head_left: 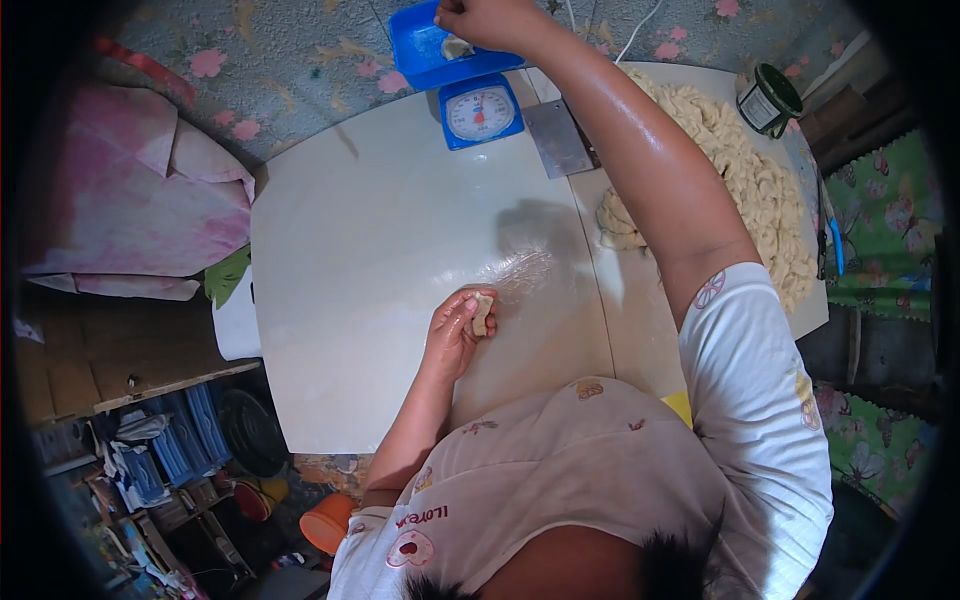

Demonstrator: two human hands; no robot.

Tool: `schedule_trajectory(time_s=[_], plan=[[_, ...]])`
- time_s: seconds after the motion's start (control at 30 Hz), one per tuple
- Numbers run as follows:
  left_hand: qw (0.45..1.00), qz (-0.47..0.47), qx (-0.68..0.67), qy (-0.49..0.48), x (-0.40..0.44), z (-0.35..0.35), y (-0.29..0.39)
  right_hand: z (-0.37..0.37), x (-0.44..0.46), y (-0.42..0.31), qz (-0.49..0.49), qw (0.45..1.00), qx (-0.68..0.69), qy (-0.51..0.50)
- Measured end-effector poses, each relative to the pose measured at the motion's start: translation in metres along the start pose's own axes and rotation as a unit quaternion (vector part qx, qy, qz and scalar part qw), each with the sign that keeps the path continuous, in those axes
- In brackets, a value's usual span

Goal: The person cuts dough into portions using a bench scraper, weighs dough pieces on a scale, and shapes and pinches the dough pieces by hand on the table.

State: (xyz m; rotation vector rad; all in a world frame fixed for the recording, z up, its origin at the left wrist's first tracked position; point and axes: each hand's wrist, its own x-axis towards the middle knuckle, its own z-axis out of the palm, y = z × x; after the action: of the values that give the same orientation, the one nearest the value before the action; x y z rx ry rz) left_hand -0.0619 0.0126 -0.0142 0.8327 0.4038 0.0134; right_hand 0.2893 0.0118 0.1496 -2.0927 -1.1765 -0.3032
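My left hand (461, 328) is closed around a small piece of dough (482, 313), just above the white table. My right hand (492, 22) reaches far forward over the blue tray (418, 68) of a kitchen scale (480, 110). Its fingers are curled together, partly cut off by the top edge, and whatever they may pinch is hidden. A dough lump (457, 47) lies in the tray below those fingers. Beside the scale lies a flat metal scraper (558, 138). A big pile of dough (765, 190) is spread beyond my right forearm, with a smaller lump (620, 222) at its near side.
The table top (350, 270) has a wet, shiny patch near the middle and a seam on its right. A dark green tub (768, 100) stands at the back right. Pink-and-white cloth (140, 200) hangs at the left, above shelves. An orange container (328, 522) sits below.
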Motion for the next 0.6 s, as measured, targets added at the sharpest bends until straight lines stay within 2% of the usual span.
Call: schedule_trajectory(time_s=[0.1, 0.17, 0.2, 0.27, 0.3, 0.37, 0.5, 0.57, 0.6], plan=[[1.0, -0.001, -0.003, -0.005, 0.001, -0.001, 0.0, 0.0, 0.004, 0.002, 0.024, 0.998, 0.025, -0.052], [1.0, -0.001, -0.005, -0.008, 0.001, -0.001, 0.0, 0.008, 0.014, 0.014, -0.036, 0.989, -0.074, -0.122], [1.0, -0.002, -0.005, -0.008, 0.0, -0.001, 0.0, 0.003, 0.014, 0.009, -0.036, 0.989, -0.073, -0.121], [1.0, -0.002, -0.004, -0.008, 0.001, -0.001, 0.0, -0.008, 0.017, -0.002, 0.002, 0.956, -0.088, -0.278], [1.0, -0.002, -0.004, -0.007, 0.001, -0.002, -0.001, -0.009, 0.019, -0.003, 0.0, 0.957, -0.088, -0.278], [1.0, 0.001, -0.003, -0.007, 0.001, -0.002, 0.0, -0.011, 0.024, -0.008, 0.013, 0.935, -0.106, -0.338], [1.0, 0.003, 0.005, -0.005, 0.002, -0.002, 0.0, 0.001, 0.032, -0.003, -0.04, 0.911, -0.166, -0.375], [1.0, 0.001, 0.003, -0.007, 0.001, -0.002, 0.001, 0.023, 0.026, 0.006, 0.009, 0.936, -0.193, -0.294], [1.0, -0.001, 0.001, -0.011, 0.001, -0.002, 0.002, 0.024, 0.026, 0.005, 0.008, 0.936, -0.194, -0.293]])
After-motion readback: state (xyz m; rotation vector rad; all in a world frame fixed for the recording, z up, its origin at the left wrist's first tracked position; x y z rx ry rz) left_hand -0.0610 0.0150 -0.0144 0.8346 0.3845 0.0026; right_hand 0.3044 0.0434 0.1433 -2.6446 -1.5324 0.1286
